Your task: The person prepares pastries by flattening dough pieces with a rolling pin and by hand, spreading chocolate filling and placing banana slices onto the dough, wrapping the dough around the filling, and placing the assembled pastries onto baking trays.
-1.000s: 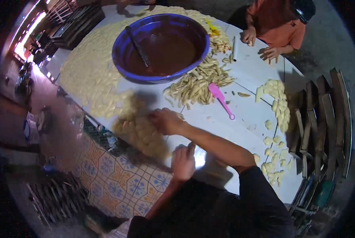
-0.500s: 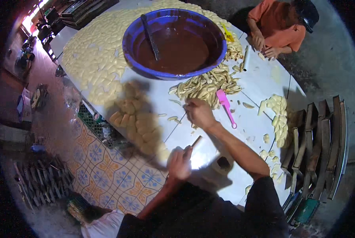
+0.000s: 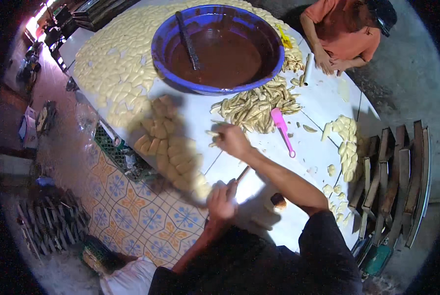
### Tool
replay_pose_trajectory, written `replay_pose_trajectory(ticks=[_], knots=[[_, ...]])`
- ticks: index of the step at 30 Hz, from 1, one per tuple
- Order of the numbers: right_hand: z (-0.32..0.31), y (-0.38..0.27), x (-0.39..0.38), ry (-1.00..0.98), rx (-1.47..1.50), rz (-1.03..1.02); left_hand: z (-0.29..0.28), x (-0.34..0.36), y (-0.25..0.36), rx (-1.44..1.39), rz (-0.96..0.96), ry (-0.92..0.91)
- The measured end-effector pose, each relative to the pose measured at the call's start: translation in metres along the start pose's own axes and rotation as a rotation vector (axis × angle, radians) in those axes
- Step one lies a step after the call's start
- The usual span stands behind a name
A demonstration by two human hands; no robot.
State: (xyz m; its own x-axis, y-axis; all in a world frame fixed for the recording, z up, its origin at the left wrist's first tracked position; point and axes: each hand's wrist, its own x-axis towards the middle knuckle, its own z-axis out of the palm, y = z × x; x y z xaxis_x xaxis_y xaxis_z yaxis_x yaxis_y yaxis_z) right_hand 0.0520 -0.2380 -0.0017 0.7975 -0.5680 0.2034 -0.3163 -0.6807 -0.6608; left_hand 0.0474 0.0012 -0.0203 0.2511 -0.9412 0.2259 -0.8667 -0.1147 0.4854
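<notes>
My left hand [image 3: 222,200] is closed around a thin brown stick [image 3: 242,174] near the front edge of the white table. Farther up, my right hand [image 3: 232,139] has its fingers closed on pale, elongated slices [image 3: 213,133] that look like banana. Behind it lies a heap of similar slices [image 3: 259,107], with a pink spatula [image 3: 282,129] at its right side. A blue basin [image 3: 215,90] of brown liquid stands beyond the heap, and a dark flat utensil [image 3: 188,44] leans in it. Rows of pale dough pieces [image 3: 168,155] lie to the left of my hands.
Across the far right corner, a person in an orange shirt [image 3: 342,34] has both hands at the table edge beside a white tube [image 3: 309,69]. Metal baking tins [image 3: 392,179] are stacked at the right. A small dark brown block [image 3: 278,200] sits beside my right forearm.
My right hand has moved left and slightly nearer, away from the heap, with slices now showing at its fingertips. My left hand has barely moved. The other person's hands have come together.
</notes>
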Motion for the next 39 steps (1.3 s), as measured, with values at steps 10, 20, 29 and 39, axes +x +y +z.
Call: replay_pose_trajectory(ticks=[10, 20, 29, 39], knots=[[-0.151, -0.023, -0.229, 0.133, 0.181, 0.575, -0.027, 0.033, 0.024, -0.053, 0.049, 0.070], [-0.086, -0.016, -0.301, 0.465, -0.204, 0.438, 0.049, 0.070, 0.081, -0.366, 0.473, -0.154], [-0.091, -0.034, -0.318, 0.220, -0.030, 0.371, 0.043, 0.050, 0.066, -0.384, 0.496, -0.222], [-0.059, -0.046, -0.327, 0.690, -0.033, 0.347, 0.036, 0.048, 0.075, -0.444, 0.592, -0.117]])
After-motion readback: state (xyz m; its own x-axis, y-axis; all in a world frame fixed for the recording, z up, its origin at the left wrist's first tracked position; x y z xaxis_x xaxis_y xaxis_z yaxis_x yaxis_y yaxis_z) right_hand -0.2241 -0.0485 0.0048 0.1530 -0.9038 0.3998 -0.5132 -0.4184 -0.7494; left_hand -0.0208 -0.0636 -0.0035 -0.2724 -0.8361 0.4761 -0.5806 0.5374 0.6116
